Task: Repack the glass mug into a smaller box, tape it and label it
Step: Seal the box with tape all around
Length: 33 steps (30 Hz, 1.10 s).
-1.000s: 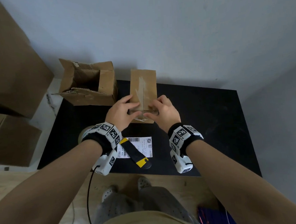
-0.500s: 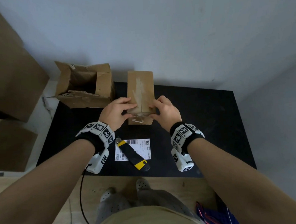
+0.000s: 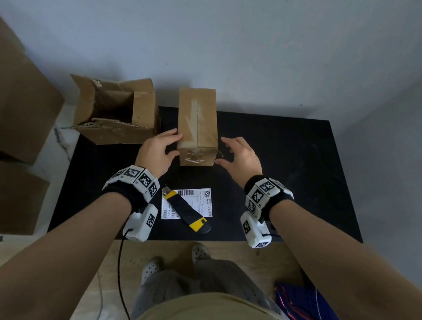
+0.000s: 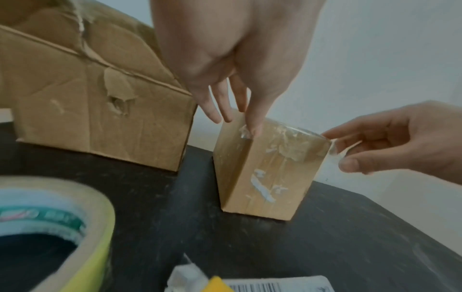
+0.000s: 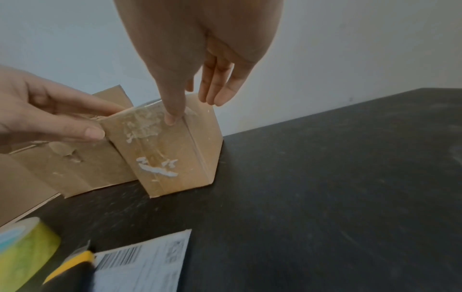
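Small box point(image 3: 197, 126) at worktop point(image 3: 291, 160) 12 o'clock, tape pressed down; left hand point(image 3: 156, 152) now flat-fingered against its side, right hand point(image 3: 240, 155) has drawn off, loosely spread, so sealing seems finished and the label point(image 3: 202, 202) at 6 o'clock comes next.

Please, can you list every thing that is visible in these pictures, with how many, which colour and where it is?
small box: 1, brown, closed and taped, upright at the middle of the table.
large box: 1, brown, open and torn, at the table's far left corner.
shipping label: 1, white, flat near the table's front edge.
utility knife: 1, black and yellow, lying across the label.
tape roll: 1, yellowish, at the table's front left.
table: 1, black.
stacked boxes: several, brown, on the floor at the left.
left hand: fingers touching the small box's left side.
right hand: fingers at the box's right edge.
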Motion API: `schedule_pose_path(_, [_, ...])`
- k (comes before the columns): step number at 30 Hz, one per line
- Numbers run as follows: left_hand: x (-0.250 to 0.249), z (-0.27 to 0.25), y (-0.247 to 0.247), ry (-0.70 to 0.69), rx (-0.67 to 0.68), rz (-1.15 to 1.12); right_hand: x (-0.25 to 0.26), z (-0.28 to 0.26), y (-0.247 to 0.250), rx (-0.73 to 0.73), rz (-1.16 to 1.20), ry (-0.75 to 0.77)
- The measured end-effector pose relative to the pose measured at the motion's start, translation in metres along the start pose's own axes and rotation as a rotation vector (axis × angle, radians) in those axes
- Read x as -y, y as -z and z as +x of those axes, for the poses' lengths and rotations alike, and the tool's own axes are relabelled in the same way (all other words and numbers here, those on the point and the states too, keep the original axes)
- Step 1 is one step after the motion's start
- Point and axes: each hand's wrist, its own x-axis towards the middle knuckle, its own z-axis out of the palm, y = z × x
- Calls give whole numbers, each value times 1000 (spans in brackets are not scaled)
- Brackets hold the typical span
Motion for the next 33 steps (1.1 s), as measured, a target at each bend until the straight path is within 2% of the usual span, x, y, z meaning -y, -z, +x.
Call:
schedule_pose_path(4, [-5, -21, -5, 138, -164, 11, 3, -21, -9, -58, 30, -99])
schedule_pose_path(6, [-9, -34, -7, 107, -224, -4, 9, -31, -13, -97, 61, -129])
schedule_pose_path(9, [-11, -52, -13, 61, -110, -111, 19, -42, -21, -81, 131, -144])
schedule_pose_path(12, [-14, -58, -19, 204, 40, -237, 29, -47, -30, 8, 174, -124])
schedule_pose_path(15, [-18, -53, -23, 351, 98, -398, 37, -46, -34, 73, 242, -178])
schedule_pose_path(22, [-39, -43, -24, 466, 65, -569, 42, -36, -32, 74, 387, -319])
schedule_pose_path(27, [-53, -39, -18, 463, -35, -642, 38, -29, -28, 78, 443, -342])
schedule_pose_path(33, [-48, -28, -17, 581, -69, -650, 34, -20, -21, 66, 494, -359])
